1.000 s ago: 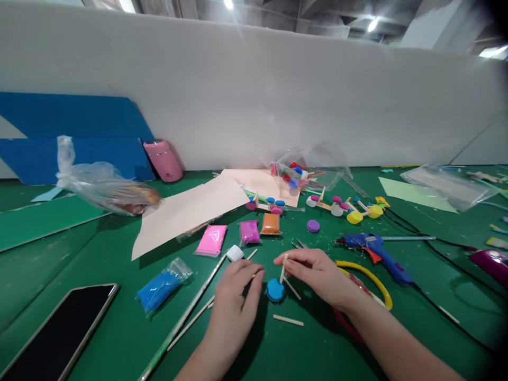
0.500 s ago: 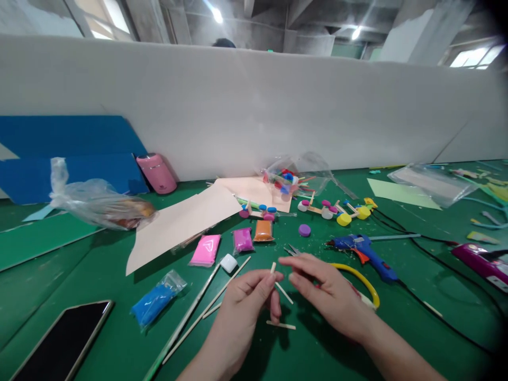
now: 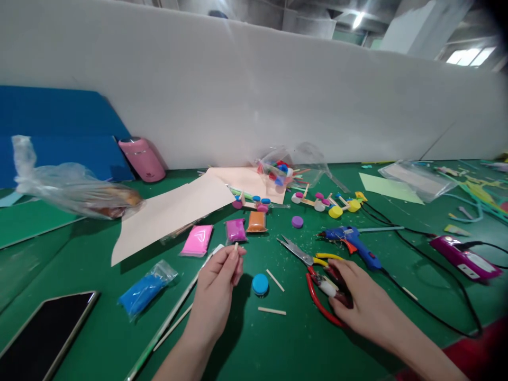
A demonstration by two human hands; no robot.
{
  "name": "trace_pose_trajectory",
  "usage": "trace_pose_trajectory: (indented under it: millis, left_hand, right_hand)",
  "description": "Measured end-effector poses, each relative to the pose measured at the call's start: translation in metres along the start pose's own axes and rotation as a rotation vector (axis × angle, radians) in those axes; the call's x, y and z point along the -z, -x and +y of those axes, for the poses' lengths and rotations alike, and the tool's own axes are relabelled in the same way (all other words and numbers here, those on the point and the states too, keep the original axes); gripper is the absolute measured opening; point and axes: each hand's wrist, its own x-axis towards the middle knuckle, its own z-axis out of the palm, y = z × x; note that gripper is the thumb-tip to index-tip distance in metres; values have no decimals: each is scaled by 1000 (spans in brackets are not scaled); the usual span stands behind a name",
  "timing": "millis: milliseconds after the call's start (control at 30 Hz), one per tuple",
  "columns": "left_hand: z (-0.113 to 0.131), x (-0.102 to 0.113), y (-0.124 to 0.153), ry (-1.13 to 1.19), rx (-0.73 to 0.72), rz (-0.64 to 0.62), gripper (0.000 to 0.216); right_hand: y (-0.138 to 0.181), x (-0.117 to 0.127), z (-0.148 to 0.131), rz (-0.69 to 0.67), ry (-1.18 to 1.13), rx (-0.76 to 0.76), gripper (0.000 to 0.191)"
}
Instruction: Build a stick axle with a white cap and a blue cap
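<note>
My left hand (image 3: pixel 219 288) is raised above the green table (image 3: pixel 278 344), fingers pinched on a short wooden stick (image 3: pixel 235 247) held upright. My right hand (image 3: pixel 359 299) lies lower right on the red and yellow handles of the scissors (image 3: pixel 317 270), fingers curling over them; the blades point up-left. A blue bottle cap (image 3: pixel 260 284) lies between the hands. Two loose short sticks (image 3: pixel 272 311) rest beside it.
A blue glue gun (image 3: pixel 353 242) with a black cord lies right of the scissors. Clay packets in pink (image 3: pixel 197 239), magenta, orange and blue (image 3: pixel 145 289) sit ahead. A phone (image 3: pixel 43 333) is at bottom left, long sticks beside my left arm, beige paper (image 3: pixel 170 211) and cap-and-stick models behind.
My left hand took the short stick from my right hand and moved left. My right hand dropped right onto the scissors. The blue cap is uncovered again.
</note>
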Motion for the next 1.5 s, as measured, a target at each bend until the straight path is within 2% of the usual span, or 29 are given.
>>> trace_pose_trajectory:
  millis: [167, 367, 467, 633, 867, 1033, 1133, 1300, 1500]
  left_hand:
    - [-6, 1, 5, -71, 26, -42, 21]
    - [-7, -2, 8, -102, 71, -86, 22]
    - [-8, -3, 9, -85, 91, -109, 23]
    - [-11, -3, 9, -68, 111, -127, 22]
    - [-10, -4, 8, -84, 107, -126, 22]
    - [-9, -5, 10, -83, 133, -119, 23]
    - [-9, -4, 11, -98, 145, -136, 23]
    - [-9, -3, 10, -118, 117, -167, 22]
    - [-9, -3, 11, -169, 47, -184, 19]
  right_hand:
    - [-10, -2, -2, -25, 70, -101, 51]
    - [-9, 4, 7, -40, -92, -172, 41]
    - [-8, 9, 2, -6, -161, -109, 44]
    - [-10, 12, -18, 74, -142, 58, 50]
    - [-17, 10, -31, 60, -220, 91, 49]
    - [-17, 8, -38, 10, -321, 28, 45]
    - [-14, 7, -42, -28, -381, -15, 50]
    - [-6, 6, -46, -79, -401, 34, 61]
    - [0, 6, -50, -186, -393, 68, 57]
